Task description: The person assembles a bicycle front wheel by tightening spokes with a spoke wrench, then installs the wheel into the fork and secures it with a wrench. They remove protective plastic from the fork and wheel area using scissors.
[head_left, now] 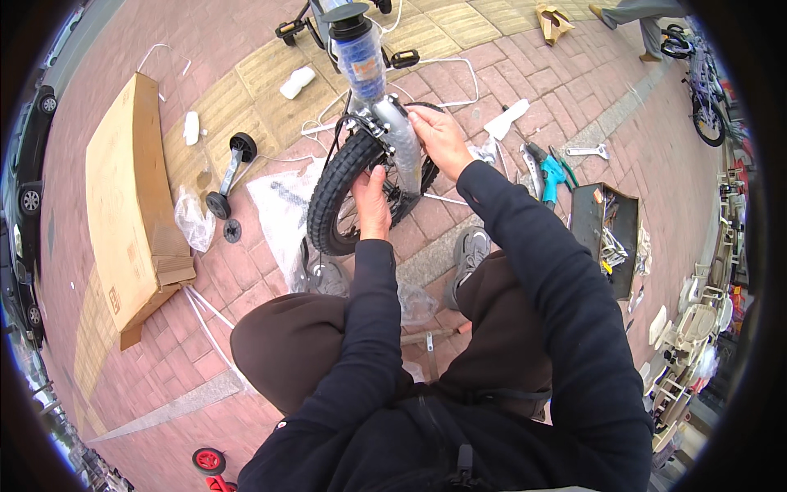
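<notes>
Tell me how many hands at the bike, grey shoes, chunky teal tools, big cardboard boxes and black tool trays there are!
Hands, left hand and right hand: 2
Grey shoes: 2
Chunky teal tool: 1
Big cardboard box: 1
Black tool tray: 1
Total: 7

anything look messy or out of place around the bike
Loose packaging looks untidy: a crumpled clear bag beside the cardboard box and a plastic sheet by the tyre lie strewn over the paving rather than gathered up.
</notes>
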Demonstrator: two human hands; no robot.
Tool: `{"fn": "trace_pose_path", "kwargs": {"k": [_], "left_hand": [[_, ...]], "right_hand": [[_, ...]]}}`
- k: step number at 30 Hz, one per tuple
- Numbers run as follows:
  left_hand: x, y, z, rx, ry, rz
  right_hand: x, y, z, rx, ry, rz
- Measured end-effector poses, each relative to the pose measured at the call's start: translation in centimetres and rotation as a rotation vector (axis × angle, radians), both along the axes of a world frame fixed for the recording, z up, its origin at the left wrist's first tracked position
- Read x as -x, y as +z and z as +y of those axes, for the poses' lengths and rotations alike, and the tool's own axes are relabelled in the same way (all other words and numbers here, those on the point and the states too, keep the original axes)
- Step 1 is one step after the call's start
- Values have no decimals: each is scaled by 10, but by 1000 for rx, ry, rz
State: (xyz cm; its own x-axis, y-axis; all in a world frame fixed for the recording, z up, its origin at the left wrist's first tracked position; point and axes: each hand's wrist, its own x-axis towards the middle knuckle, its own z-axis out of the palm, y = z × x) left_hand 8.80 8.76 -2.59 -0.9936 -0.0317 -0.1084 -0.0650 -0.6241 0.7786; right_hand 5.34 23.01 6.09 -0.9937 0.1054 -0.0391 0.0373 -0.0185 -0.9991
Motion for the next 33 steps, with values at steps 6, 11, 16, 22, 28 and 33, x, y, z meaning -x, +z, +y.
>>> {"fn": "trace_pose_path", "kwargs": {"k": [6,11,16,22,28,33], "left_hand": [[3,1,-4,-13,-74,-15],[0,7,0,4,-48,162],[2,2,3,6,-36,19],[5,-5,-2,10,-83,83],[3,6,-2,10,-101,-13],[4,8,-3,3,-134,142]], "right_hand": [[-5,26,20,-186,-53,-167],[-4,62,17,-169,-19,-100],[-11,80,15,-16,-119,-189],[-16,76,16,-88,-105,-206],[-6,62,9,-271,-17,-167],[-5,59,3,-468,29,-163]]}}
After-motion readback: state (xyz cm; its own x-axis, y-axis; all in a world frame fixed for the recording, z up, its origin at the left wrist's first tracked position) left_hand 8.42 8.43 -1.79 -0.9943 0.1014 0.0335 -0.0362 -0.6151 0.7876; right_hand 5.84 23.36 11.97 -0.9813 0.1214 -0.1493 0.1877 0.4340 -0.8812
